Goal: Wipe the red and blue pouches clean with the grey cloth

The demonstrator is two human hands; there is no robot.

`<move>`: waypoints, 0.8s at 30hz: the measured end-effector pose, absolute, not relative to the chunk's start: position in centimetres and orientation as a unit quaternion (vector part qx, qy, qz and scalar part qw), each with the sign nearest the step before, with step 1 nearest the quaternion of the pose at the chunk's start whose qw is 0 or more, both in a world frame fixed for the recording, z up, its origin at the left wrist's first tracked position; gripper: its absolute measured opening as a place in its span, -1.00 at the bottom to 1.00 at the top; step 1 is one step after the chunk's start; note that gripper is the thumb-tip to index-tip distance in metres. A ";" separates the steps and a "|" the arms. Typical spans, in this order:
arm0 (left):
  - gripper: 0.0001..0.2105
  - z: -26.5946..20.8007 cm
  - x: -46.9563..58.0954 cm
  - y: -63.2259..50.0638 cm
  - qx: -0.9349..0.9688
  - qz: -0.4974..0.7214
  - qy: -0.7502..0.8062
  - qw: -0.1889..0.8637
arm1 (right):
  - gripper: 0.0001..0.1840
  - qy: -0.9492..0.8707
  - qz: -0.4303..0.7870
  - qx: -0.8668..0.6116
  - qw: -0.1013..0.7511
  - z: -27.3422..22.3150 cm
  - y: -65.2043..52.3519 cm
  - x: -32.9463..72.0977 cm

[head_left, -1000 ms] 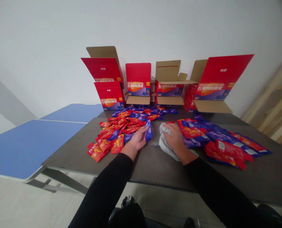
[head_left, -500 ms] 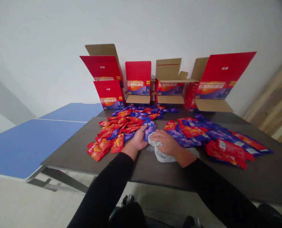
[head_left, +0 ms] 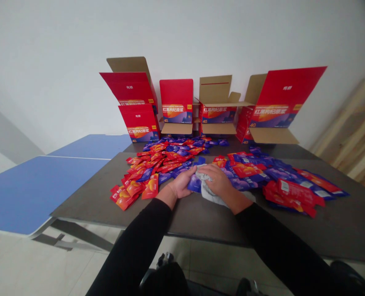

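Note:
My left hand (head_left: 181, 183) is closed on a purple sachet (head_left: 194, 185), holding it by its left side just above the table. Bunched in my right hand (head_left: 217, 179) is a pale grey cloth (head_left: 209, 194), pressed against the sachet's face, so part of the sachet is covered. The cloth's loose end trails under my right wrist. Left of my hands lies a heap of red and purple sachets (head_left: 151, 186). Another pile of sachets (head_left: 246, 169) spreads out to the right of my right hand.
Along the back of the dark table (head_left: 92, 201) stand several red printed cartons, among them a left carton (head_left: 140, 125), a middle carton (head_left: 176, 113) and a right carton (head_left: 273, 115) with flaps raised. A blue table-tennis table (head_left: 22, 189) adjoins on the left.
The cloth in my right hand has moved up over the purple sachet, covering more of its face. The sachet has tilted, and my left hand still grips it.

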State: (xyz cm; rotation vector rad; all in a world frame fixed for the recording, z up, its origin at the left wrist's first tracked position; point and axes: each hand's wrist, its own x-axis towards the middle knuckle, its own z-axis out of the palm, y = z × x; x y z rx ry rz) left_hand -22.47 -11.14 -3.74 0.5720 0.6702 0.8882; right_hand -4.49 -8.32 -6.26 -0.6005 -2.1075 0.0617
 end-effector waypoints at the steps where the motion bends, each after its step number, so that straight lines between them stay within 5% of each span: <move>1: -0.68 -3.7 -22.5 -11.2 0.271 0.411 0.315 0.812 | -0.49 -0.849 0.026 -0.261 0.459 -6.3 -8.2 -4.4; 18: -0.53 -3.2 -23.3 -11.3 0.315 0.360 0.323 0.817 | -0.60 -0.731 0.005 -0.430 0.530 -5.8 -7.2 -3.3; 24: -0.52 -3.3 -23.5 -10.6 0.210 0.420 0.286 0.835 | -0.53 -0.829 0.034 -0.255 0.496 -5.4 -9.3 -4.5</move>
